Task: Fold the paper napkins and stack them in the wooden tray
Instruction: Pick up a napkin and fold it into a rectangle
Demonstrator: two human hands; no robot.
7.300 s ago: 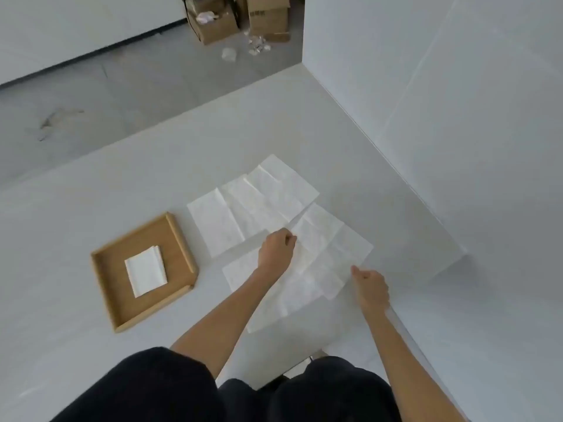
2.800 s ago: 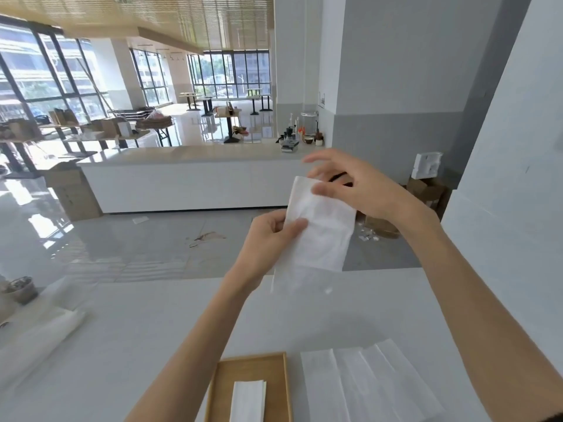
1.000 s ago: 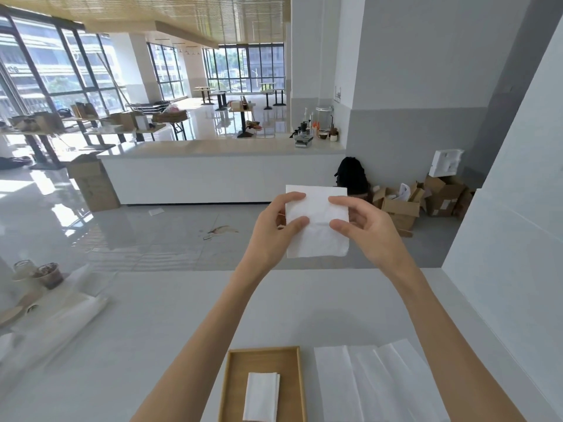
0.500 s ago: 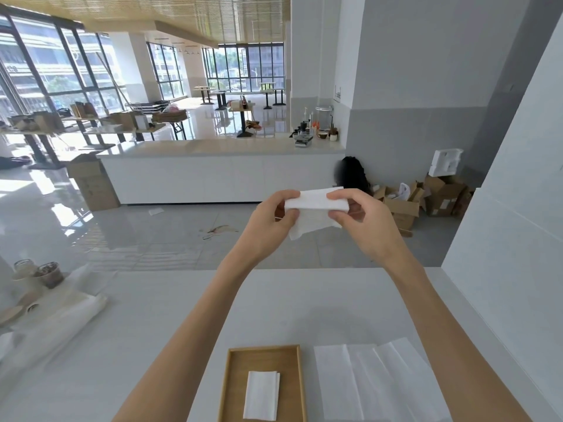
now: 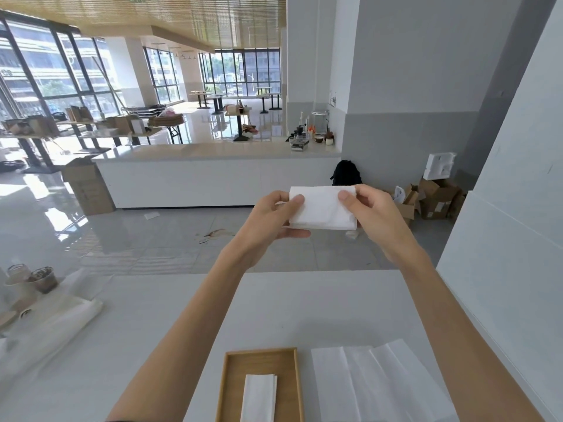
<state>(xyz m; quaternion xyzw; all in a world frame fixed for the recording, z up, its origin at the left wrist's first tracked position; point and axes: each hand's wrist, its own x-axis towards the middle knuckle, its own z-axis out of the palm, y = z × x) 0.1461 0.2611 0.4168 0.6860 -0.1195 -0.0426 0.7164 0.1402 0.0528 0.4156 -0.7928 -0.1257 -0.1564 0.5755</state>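
I hold a white paper napkin (image 5: 321,208), folded into a small wide rectangle, in the air high above the table. My left hand (image 5: 271,222) pinches its left edge and my right hand (image 5: 370,213) pinches its right edge, thumbs on the near face. Below, at the table's near edge, the wooden tray (image 5: 231,382) holds one folded napkin (image 5: 259,397) lying lengthwise. An unfolded napkin (image 5: 365,382) lies flat on the white table (image 5: 182,324), just right of the tray.
A white wall panel (image 5: 511,269) borders the table on the right. At the table's left end lie a white plastic-wrapped bundle (image 5: 51,330) and cups (image 5: 42,280). Beyond the table is open floor, a long white counter (image 5: 213,175) and cardboard boxes (image 5: 432,197).
A second ago the napkin was a taller rectangle held upright. Both hands have folded it in half, and it is now a shorter, wider rectangle. The hands stayed at about the same height.
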